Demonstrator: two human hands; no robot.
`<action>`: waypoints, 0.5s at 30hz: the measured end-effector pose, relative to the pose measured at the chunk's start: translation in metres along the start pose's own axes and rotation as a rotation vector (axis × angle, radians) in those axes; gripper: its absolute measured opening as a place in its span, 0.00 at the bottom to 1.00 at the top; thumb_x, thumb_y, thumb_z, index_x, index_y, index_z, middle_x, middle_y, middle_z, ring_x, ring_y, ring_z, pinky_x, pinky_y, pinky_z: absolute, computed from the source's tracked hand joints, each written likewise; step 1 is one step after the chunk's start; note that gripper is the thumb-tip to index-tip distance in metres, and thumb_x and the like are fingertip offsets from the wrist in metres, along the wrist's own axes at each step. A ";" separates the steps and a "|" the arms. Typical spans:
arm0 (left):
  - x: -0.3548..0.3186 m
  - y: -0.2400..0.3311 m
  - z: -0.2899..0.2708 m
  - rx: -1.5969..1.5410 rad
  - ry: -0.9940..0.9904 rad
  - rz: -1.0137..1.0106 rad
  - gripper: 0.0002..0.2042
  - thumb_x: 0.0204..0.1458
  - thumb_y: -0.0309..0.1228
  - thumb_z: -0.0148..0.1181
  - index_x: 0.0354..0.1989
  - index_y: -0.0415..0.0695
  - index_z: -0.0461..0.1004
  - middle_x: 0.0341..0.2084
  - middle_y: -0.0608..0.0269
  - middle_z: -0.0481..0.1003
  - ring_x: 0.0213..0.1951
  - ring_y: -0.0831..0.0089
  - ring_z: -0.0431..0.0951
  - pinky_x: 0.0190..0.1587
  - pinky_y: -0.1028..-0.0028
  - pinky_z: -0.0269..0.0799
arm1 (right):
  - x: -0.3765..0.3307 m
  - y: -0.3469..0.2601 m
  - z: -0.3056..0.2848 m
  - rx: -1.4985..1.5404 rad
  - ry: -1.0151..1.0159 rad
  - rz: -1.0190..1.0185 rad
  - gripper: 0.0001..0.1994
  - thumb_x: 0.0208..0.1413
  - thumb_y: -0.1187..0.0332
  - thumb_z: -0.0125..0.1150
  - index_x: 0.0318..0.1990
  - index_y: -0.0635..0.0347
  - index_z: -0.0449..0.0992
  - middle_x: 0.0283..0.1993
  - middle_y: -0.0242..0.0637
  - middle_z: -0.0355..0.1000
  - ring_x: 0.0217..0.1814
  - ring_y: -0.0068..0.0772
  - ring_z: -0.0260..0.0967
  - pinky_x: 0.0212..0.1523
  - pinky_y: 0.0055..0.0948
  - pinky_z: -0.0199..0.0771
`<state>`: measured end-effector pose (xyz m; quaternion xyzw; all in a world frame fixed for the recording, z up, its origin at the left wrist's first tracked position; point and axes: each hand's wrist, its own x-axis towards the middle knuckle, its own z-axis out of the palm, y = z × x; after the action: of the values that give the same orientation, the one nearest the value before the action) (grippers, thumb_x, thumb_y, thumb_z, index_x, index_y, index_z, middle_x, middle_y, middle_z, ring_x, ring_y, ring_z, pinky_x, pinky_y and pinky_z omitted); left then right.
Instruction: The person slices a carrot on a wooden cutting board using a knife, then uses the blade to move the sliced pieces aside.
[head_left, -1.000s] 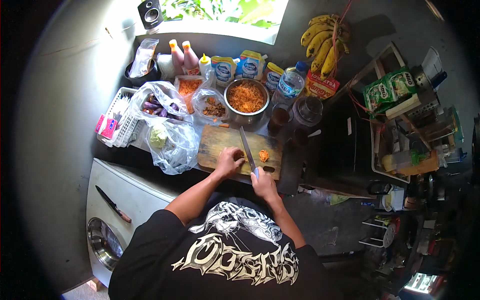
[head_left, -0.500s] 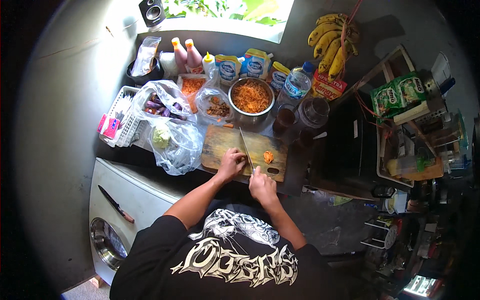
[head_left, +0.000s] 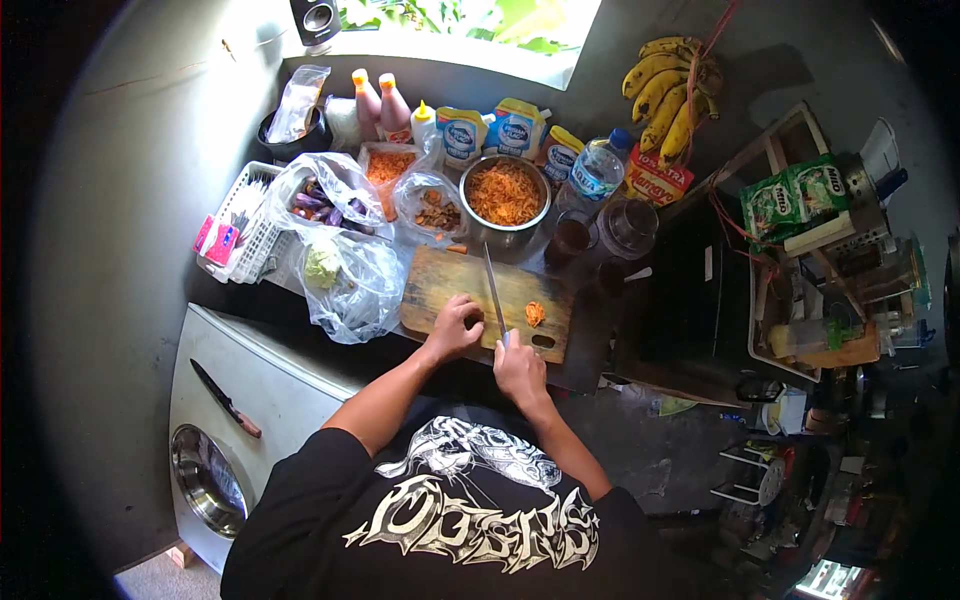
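Observation:
My right hand (head_left: 520, 369) is wrapped round the handle of a kitchen knife (head_left: 493, 283). The blade points away from me over the wooden cutting board (head_left: 425, 283). Left of the blade, my left hand (head_left: 455, 328) rests on the board with its fingers curled in; whatever they hold, if anything, is hidden. A small heap of orange shreds (head_left: 535, 314), apparently carrot, lies on the board right of the knife. Just past the far edge of the board is a short orange piece (head_left: 457, 248). Behind it stands a steel pot (head_left: 511, 231) full of orange shreds.
Clear plastic bags hold purple eggplants (head_left: 318, 207) and a pale green vegetable (head_left: 322, 266). Sauce bottles (head_left: 367, 105), pouches and a water bottle (head_left: 598, 170) line the back. Dark drink glasses (head_left: 570, 237) stand at the right. Another knife (head_left: 222, 396) lies on the white surface, lower left.
My left hand has shifted slightly left, away from the blade. The knife has straightened a little, and the whole view has shifted slightly.

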<state>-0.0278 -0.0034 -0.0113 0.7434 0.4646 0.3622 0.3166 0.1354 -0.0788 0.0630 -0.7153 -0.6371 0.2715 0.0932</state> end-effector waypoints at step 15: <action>-0.005 0.002 0.002 0.057 -0.012 0.047 0.05 0.41 0.26 0.60 0.27 0.40 0.74 0.29 0.53 0.72 0.38 0.53 0.73 0.44 0.60 0.70 | -0.009 0.055 -0.011 0.089 0.143 0.119 0.15 0.62 0.56 0.57 0.43 0.59 0.74 0.33 0.62 0.76 0.40 0.68 0.75 0.41 0.60 0.74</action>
<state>-0.0274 -0.0092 -0.0121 0.7650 0.4554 0.3515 0.2895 0.1873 -0.0949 0.0482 -0.7645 -0.5727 0.2527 0.1540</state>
